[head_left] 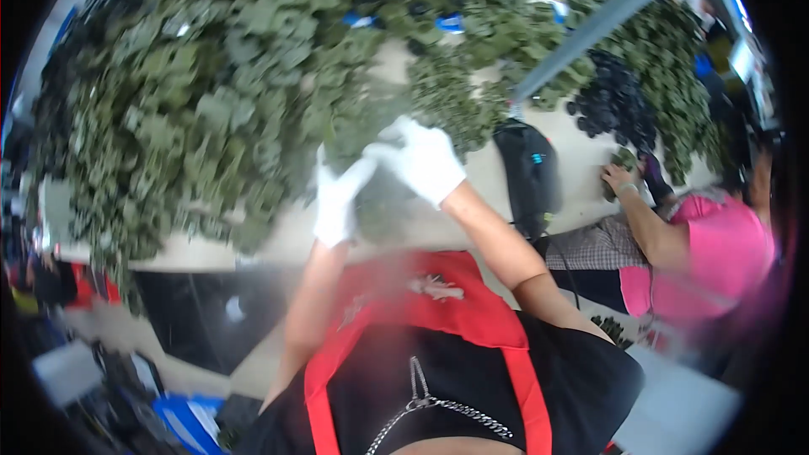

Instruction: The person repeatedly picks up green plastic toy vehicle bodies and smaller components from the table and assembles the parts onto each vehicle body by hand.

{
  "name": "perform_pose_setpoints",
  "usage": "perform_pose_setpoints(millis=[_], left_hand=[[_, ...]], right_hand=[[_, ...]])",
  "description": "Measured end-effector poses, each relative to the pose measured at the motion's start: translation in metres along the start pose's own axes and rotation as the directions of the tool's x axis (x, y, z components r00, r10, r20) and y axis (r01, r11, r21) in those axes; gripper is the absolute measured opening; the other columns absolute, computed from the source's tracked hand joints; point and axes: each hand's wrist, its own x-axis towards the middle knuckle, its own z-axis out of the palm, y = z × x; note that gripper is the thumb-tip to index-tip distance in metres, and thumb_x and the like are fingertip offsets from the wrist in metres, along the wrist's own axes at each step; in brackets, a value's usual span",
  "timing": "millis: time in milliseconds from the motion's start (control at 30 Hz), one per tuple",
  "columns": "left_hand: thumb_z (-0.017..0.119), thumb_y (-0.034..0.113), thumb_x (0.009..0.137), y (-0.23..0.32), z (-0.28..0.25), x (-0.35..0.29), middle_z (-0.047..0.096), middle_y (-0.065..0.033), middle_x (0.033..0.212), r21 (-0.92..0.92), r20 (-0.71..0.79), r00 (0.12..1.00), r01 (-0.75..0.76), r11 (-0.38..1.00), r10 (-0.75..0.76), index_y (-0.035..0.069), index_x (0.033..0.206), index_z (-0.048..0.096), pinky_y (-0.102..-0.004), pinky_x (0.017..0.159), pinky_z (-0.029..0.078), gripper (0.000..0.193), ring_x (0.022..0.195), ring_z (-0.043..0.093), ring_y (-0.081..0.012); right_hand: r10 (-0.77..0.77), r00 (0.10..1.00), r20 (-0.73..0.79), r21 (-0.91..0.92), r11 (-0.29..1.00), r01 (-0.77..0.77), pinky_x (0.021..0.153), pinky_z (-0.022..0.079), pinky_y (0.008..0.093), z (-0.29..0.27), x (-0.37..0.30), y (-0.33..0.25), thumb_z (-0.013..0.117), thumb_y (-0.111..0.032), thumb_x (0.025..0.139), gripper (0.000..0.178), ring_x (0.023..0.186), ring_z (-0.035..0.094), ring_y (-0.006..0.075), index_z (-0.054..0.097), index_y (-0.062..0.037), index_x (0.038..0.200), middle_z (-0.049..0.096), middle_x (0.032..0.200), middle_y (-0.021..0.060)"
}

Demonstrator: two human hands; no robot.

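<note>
Head: gloved fingers (406,129) beside leaves (345,128)

Bare tabletop (487,190) right of the hands (425,162) — green heap (455,88) ahead, black device (524,173) farther right.

This looks like a shared workshop: a long, pale tabletop (581,190) carries deep heaps of green leaf-like pieces (227,118), in bulk rather than household amounts, with a dark heap (613,101) toward its right end. Another person in pink (725,253) works along the near edge, to the right. A red apron (459,299) and a slanting grey post (602,29) also suit a workroom.
</note>
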Motion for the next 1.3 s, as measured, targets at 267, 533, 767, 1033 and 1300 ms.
perform_pose_setpoints(millis=[267, 533, 767, 1033, 1300], left_hand=[[0.065, -0.009, 0.073, 0.015, -0.004, -0.020, 0.059, -0.0097, 0.114, 0.088, -0.109, 0.993, -0.026, 0.996, 0.035, 0.004, 0.129, 0.041, -0.0298, 0.085, 0.052, 0.063, 0.100, 0.061, -0.0175], [0.066, -0.007, 0.074, 0.020, 0.016, -0.034, 0.055, -0.0096, 0.119, 0.130, -0.123, 0.992, -0.012, 0.991, 0.028, 0.006, 0.127, 0.040, -0.0303, 0.087, 0.051, 0.061, 0.103, 0.059, -0.0171], [0.069, -0.003, 0.074, 0.016, 0.042, -0.036, 0.056, -0.0078, 0.116, 0.019, -0.293, 0.945, -0.144, 0.989, 0.143, 0.008, 0.128, 0.040, -0.0305, 0.090, 0.048, 0.063, 0.103, 0.057, -0.0159], [0.065, -0.001, 0.071, 0.022, 0.024, -0.035, 0.056, -0.0068, 0.106, 0.599, -0.143, 0.966, -0.089, 0.796, 0.215, 0.004, 0.123, 0.042, -0.0296, 0.089, 0.045, 0.057, 0.096, 0.055, -0.0179], [0.062, -0.002, 0.072, 0.002, 0.006, -0.024, 0.061, -0.0118, 0.114, 0.099, -0.082, 0.924, 0.380, 0.920, -0.374, 0.003, 0.129, 0.045, -0.0318, 0.087, 0.052, 0.059, 0.096, 0.064, -0.0214]], right_hand=[[-0.313, 0.946, -0.091, 0.084, 0.944, 0.320, 0.066, 0.052, 0.0273, -0.008, -0.007, -0.009, 0.069, -0.018, 0.083, 0.018, 0.070, 0.066, 0.0142, 0.070, -0.0041, 0.094, 0.069, 0.091, 0.0104], [-0.189, 0.941, -0.281, 0.049, 0.976, 0.211, 0.061, 0.053, 0.0300, 0.012, -0.021, -0.024, 0.070, -0.014, 0.082, 0.019, 0.061, 0.067, 0.0216, 0.064, -0.0012, 0.094, 0.068, 0.073, 0.0133], [-0.210, 0.931, -0.298, 0.066, 0.969, 0.239, 0.068, 0.052, 0.0451, 0.023, -0.014, -0.029, 0.061, -0.020, 0.085, 0.017, 0.074, 0.066, 0.0379, 0.061, -0.0041, 0.090, 0.066, 0.079, 0.0192], [-0.263, 0.888, -0.378, -0.018, 0.961, 0.278, 0.061, 0.053, 0.0429, 0.033, -0.017, -0.016, 0.064, -0.014, 0.083, 0.009, 0.067, 0.066, 0.0346, 0.060, -0.0059, 0.084, 0.067, 0.077, 0.0154], [-0.064, 0.996, 0.063, 0.274, 0.961, 0.044, 0.071, 0.054, 0.0287, 0.022, -0.006, 0.039, 0.072, -0.014, 0.079, 0.027, 0.080, 0.068, 0.0230, 0.066, -0.0036, 0.103, 0.069, 0.093, 0.0126]])
